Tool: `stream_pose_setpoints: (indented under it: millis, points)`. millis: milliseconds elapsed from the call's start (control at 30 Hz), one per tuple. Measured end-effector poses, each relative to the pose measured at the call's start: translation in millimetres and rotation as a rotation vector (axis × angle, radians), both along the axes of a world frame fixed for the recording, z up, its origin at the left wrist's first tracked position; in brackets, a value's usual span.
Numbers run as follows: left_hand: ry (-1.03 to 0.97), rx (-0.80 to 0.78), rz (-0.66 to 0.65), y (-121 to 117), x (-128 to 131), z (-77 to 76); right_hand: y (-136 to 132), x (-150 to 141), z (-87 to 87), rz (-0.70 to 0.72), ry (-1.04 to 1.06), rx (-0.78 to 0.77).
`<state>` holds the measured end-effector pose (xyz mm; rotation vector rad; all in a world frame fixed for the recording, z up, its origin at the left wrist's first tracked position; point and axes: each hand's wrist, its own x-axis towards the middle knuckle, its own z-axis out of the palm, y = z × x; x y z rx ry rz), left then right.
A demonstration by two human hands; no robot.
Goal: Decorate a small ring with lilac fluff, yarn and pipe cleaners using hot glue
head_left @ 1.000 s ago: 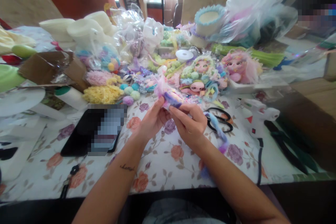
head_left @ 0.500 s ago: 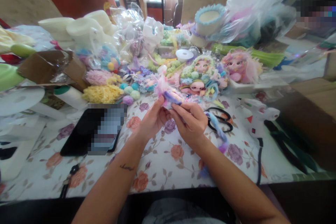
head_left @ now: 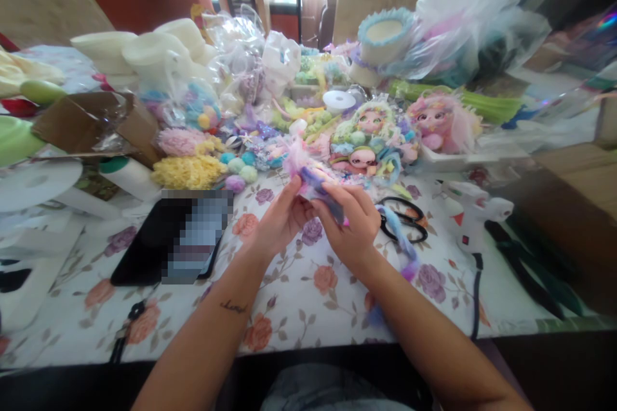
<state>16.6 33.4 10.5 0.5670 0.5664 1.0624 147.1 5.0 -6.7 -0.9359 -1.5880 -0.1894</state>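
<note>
Both hands meet over the middle of the table on a small fluffy pink-and-purple piece (head_left: 312, 174), whose exact kind I cannot make out. My left hand (head_left: 282, 215) pinches its left side between thumb and fingers. The fingers of my right hand (head_left: 353, 215) are closed on its right side, thumb below, and hide part of it. A fuzzy blue-and-purple strip (head_left: 402, 237) lies to the right of my right hand, running over the black-handled scissors (head_left: 418, 231). Behind the hands sit dolls' heads with pastel hair, one green-haired (head_left: 369, 119) and one pink-haired (head_left: 436, 119).
A tablet (head_left: 139, 244) lies left of my left forearm. A white glue gun (head_left: 475, 205) and dark-handled pliers (head_left: 530, 270) are at the right. Pompoms (head_left: 236, 183), yellow fluffy trim (head_left: 187, 172), a cardboard box (head_left: 77, 125) and plastic bags (head_left: 463, 26) crowd the back.
My right hand's fingers have shifted and lifted slightly on the fluffy piece, showing a purplish-grey part beneath them. My left hand keeps its place.
</note>
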Motion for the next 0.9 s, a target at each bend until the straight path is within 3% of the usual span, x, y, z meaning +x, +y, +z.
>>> stream_pose_setpoints:
  millis: [200, 400, 533, 733, 900]
  points:
    - [0.04, 0.049, 0.015, -1, 0, -1.1, 0, -4, 0.0, 0.01, 0.115, -0.074]
    - [0.09, 0.138, 0.158, -1, -3, -5.8, 5, -2, -1.5, 0.043, 0.416, -0.584]
    - [0.102, 0.125, 0.232, 3, -5, -11.6, 9, 3, 3.8, 0.177, 0.393, -0.804]
    - [0.048, 0.067, 0.203, 7, -6, -15.5, 5, 0, 12.2, 0.295, 0.393, -0.752]
    - [0.015, -0.016, 0.141, 3, -4, -8.1, 2, 0, 14.1, 0.324, 0.516, -0.73]
